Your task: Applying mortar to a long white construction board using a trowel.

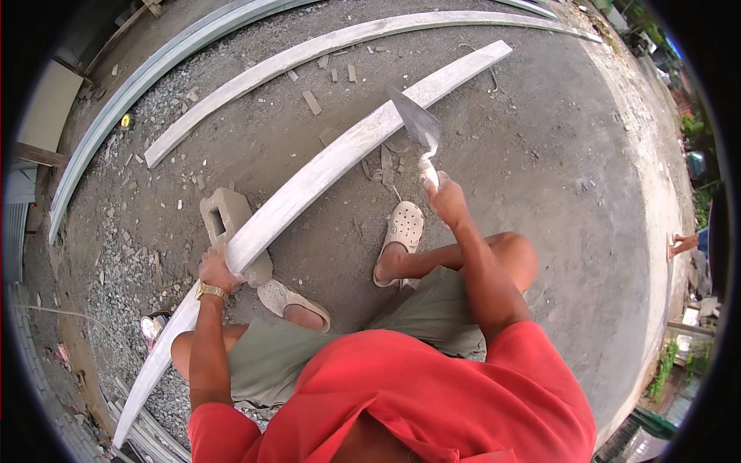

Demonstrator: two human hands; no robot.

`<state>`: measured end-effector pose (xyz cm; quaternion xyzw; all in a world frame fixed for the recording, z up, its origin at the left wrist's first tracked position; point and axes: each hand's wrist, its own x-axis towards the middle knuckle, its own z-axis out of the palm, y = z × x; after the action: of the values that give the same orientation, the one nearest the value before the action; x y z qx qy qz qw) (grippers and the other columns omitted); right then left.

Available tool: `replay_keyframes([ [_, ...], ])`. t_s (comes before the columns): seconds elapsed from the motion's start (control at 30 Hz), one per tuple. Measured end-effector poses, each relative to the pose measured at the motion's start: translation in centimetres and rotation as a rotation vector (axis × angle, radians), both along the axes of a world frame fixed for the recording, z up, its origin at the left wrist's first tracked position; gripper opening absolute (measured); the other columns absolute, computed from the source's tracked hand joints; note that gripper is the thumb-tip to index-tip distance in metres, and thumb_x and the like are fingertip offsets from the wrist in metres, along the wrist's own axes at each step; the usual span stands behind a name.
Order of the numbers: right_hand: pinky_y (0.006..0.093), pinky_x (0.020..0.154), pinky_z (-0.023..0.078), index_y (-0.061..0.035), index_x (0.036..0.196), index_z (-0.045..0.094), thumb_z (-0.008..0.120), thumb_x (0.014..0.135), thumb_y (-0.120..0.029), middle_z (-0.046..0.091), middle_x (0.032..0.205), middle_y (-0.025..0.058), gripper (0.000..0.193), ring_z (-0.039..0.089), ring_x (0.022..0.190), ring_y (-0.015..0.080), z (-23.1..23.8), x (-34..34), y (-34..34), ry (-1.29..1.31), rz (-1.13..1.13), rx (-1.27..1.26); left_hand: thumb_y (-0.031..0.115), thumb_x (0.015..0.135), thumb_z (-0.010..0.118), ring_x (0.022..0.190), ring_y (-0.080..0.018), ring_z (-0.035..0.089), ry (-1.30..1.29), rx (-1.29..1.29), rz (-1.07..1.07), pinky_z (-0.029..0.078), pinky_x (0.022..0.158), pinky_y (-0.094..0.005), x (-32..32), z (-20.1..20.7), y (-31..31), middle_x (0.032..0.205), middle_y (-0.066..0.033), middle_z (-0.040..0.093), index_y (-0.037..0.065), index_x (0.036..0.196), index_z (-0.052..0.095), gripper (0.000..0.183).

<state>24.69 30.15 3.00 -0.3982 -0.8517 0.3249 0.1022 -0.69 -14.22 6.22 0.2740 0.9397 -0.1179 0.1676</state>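
Observation:
My right hand [448, 199] is closed round the pale handle of a pointed trowel [417, 119]. The trowel's metal blade lies against the side of a long whitish board [332, 163], towards its far end. My left hand [218, 270], with a gold-coloured watch at the wrist, grips the same board lower down. The board slants from the lower left to the upper right. Beneath it, beside my left hand, a hollow concrete block [225, 210] props it up. My two feet in beige clogs are on the near side of the board.
A second whitish board [309, 52] and greyish long pieces [135, 86] lie beyond on the ground. Gravel [127, 297] and broken chips are scattered at left. A pale concrete strip [652, 193] runs along the right, where another person's limb [683, 245] shows.

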Motion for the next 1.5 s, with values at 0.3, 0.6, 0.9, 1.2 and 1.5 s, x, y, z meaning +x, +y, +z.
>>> replay_keyframes([
  [0.3,0.0475,0.074,0.048,-0.0024,0.100,0.052,0.056,0.087,-0.035,0.064,0.087,0.0210,0.035,0.062,0.084,0.0395,0.0,-1.5,-11.3,-0.296,0.472,-0.025,0.062,0.065,0.070,0.123,-0.0412,0.042,-0.111,0.314,0.212,0.037,0.098,-0.0504,-0.6,-2.7,-1.2,0.133,-0.0246,0.044,0.006,0.140,0.030,0.102],
  [0.6,0.0416,0.077,0.046,0.0001,0.109,0.054,0.067,0.080,-0.037,0.064,0.090,0.0251,0.049,0.062,0.091,0.0394,1.4,-4.5,-7.5,-0.020,0.271,-0.456,0.059,0.091,0.034,0.098,-0.0346,0.059,0.493,0.262,0.568,0.035,0.091,-0.0477,-0.7,-8.2,0.1,0.106,-0.0165,0.064,0.006,0.114,0.061,0.064],
  [0.9,0.0315,0.048,0.043,0.0013,0.090,0.058,0.059,0.088,-0.027,0.058,0.067,0.0064,0.029,0.055,0.054,0.0149,-2.6,-10.0,13.2,0.390,-0.179,-0.431,0.053,0.093,0.036,0.093,-0.0341,0.060,0.537,0.205,0.581,0.037,0.090,-0.0468,-0.7,-6.9,1.0,0.101,-0.0157,0.065,0.009,0.109,0.064,0.055],
  [1.2,0.0290,0.042,0.039,-0.0044,0.077,0.055,0.061,0.085,-0.025,0.051,0.061,0.0015,0.023,0.049,0.046,0.0125,-6.5,-11.1,16.5,0.226,-0.354,-0.504,0.044,0.093,0.041,0.092,-0.0327,0.060,0.495,0.177,0.573,0.038,0.089,-0.0461,-1.0,-7.3,1.0,0.102,-0.0143,0.065,0.009,0.108,0.064,0.044],
  [1.5,0.0380,0.062,0.048,0.0027,0.090,0.057,0.064,0.081,-0.024,0.062,0.073,0.0184,0.029,0.063,0.068,0.0286,-7.5,-9.1,4.1,-0.006,-0.113,-0.052,0.040,0.092,0.043,0.088,-0.0316,0.061,0.512,0.172,0.553,0.040,0.086,-0.0455,-1.1,-7.7,0.9,0.099,-0.0119,0.066,0.012,0.106,0.065,0.038],
])
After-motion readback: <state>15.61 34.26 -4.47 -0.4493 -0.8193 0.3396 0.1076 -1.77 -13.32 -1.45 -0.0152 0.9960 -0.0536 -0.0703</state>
